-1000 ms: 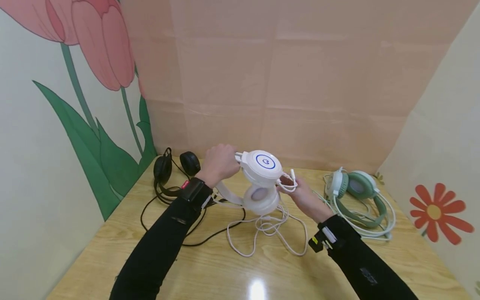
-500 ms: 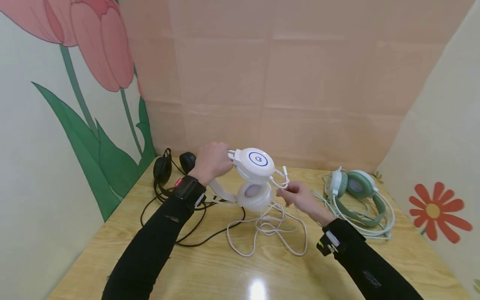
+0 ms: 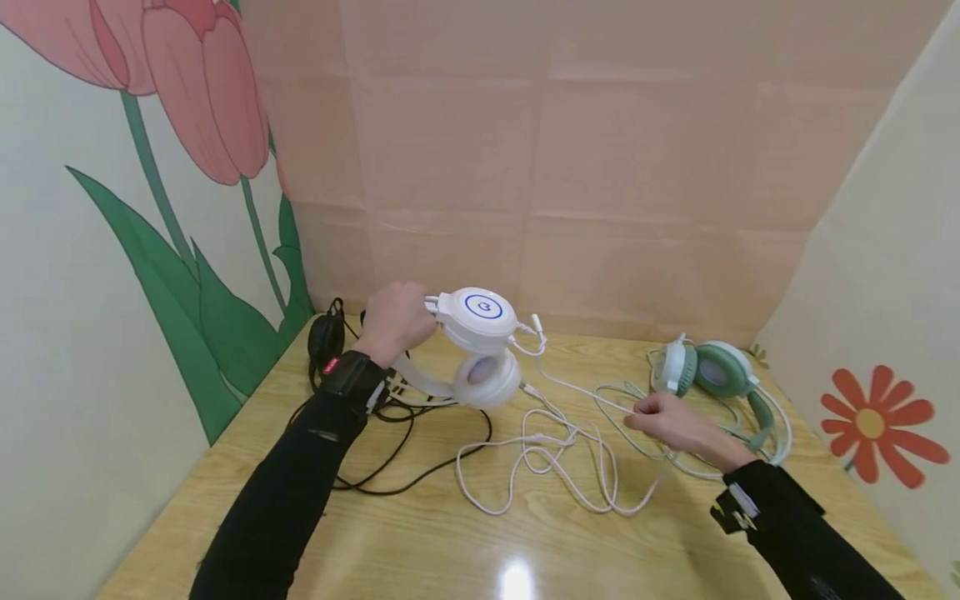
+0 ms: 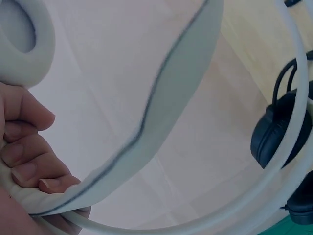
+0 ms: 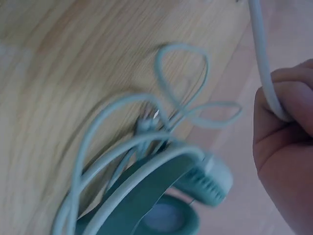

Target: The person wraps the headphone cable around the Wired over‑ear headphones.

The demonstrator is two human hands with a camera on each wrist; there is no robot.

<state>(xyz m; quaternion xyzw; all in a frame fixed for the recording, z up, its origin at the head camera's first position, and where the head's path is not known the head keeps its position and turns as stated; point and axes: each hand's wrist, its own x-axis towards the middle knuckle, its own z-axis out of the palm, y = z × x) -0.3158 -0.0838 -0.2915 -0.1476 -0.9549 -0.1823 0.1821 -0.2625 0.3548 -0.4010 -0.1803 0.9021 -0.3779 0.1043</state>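
Note:
My left hand (image 3: 397,321) holds a pair of white headphones (image 3: 480,321) above the table, off to the left of centre. In the left wrist view its fingers curl round the padded headband (image 4: 166,105) close to one ear cup (image 4: 29,54). A blue ring marks the outer face of the upper cup, and a small white boom sticks out beside it. To the right, my right hand (image 3: 678,425) pinches the white headphone cable (image 5: 262,58), drawn out in a line from the headset. More of that cable lies in loose loops on the table below.
Black headphones (image 3: 326,340) lie at the back left, partly behind my left hand, their black cord (image 3: 420,475) trailing toward the middle. Green and white headphones (image 3: 720,371) with a coiled cable lie at the right, just behind my right hand. Walls enclose the wooden table (image 3: 420,558).
My left hand has carried the white headphones leftward. My right hand has moved away from the ear cup to the right and front, pulling the cable out straighter.

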